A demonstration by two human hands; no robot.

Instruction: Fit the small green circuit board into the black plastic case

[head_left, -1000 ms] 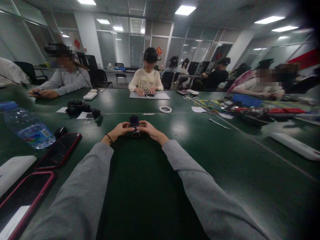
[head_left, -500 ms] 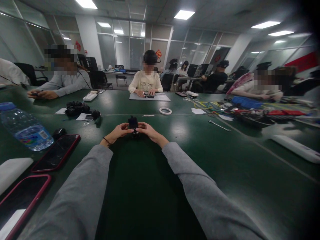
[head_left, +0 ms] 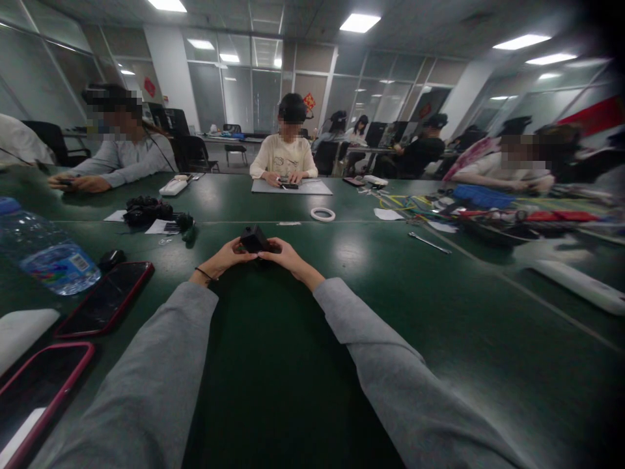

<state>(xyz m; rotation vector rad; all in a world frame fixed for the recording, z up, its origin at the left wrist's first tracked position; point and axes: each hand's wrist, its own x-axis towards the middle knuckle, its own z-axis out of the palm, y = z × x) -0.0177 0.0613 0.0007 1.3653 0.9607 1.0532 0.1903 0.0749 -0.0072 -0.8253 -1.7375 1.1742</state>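
Left hand (head_left: 228, 258): fingers and thumb closed in a pinch on the left side of the black device (head_left: 254, 240). Right hand (head_left: 286, 255): same on its right side. Device sits left of the white ring (head_left: 323, 214) and nearer the wearer, tilted; can't tell if it touches the worktop (head_left: 371, 306). For handling: keep both grips opposed and light, thumbs low, stay close over the surface. Dark green worktop, glossy. Spanner (head_left: 430, 243) right of ring; black cables (head_left: 146, 212) left; bottle (head_left: 53, 257) far left, nearer. Co-worker (head_left: 283, 156) beyond ring. Office, ceiling lights (head_left: 360, 23) on, glass partitions behind.
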